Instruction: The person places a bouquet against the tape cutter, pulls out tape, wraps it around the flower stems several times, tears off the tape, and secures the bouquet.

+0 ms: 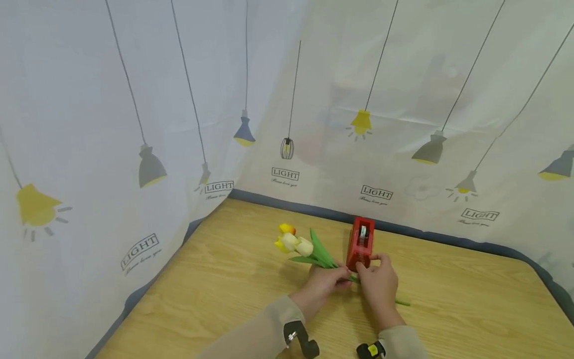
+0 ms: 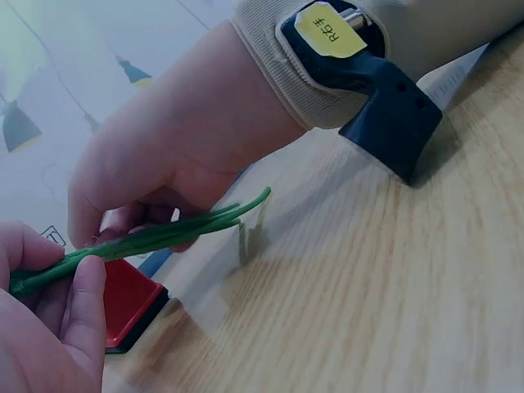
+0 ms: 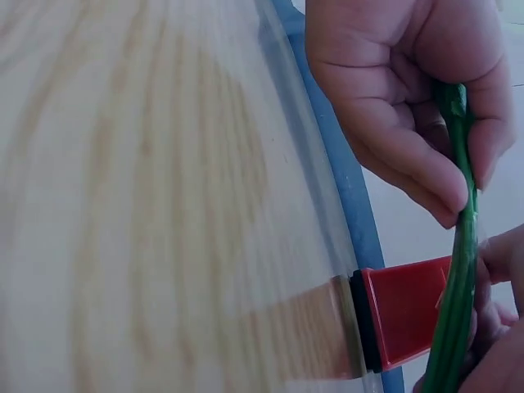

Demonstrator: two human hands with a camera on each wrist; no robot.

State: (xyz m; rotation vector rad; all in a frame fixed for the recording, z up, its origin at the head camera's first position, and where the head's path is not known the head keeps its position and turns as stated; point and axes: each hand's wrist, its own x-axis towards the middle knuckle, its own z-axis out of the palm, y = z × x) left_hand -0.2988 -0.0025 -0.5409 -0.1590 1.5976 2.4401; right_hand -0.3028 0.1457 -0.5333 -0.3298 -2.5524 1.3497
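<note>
Yellow and cream tulips (image 1: 297,244) with green leaves lean to the left in the head view. My left hand (image 1: 326,281) pinches their bundled green stems (image 2: 164,237) between thumb and fingers. The stem ends fan out loosely past my right hand (image 1: 378,284). My right fingers curl close against the stems and pinch what looks like a thin bit of clear tape, mostly hidden. Right in front of both hands stands a red tape dispenser (image 1: 352,249), a roll inside its top. In the right wrist view, my left hand (image 3: 393,106) grips the stems above the red dispenser (image 3: 405,311).
A wood-grain table (image 1: 233,279) lies under the hands. A pale cloth (image 1: 323,124) printed with lamps hangs along its back and left, with a blue-grey border (image 1: 296,205) at the table edge. Both wrists wear black camera mounts (image 1: 299,339).
</note>
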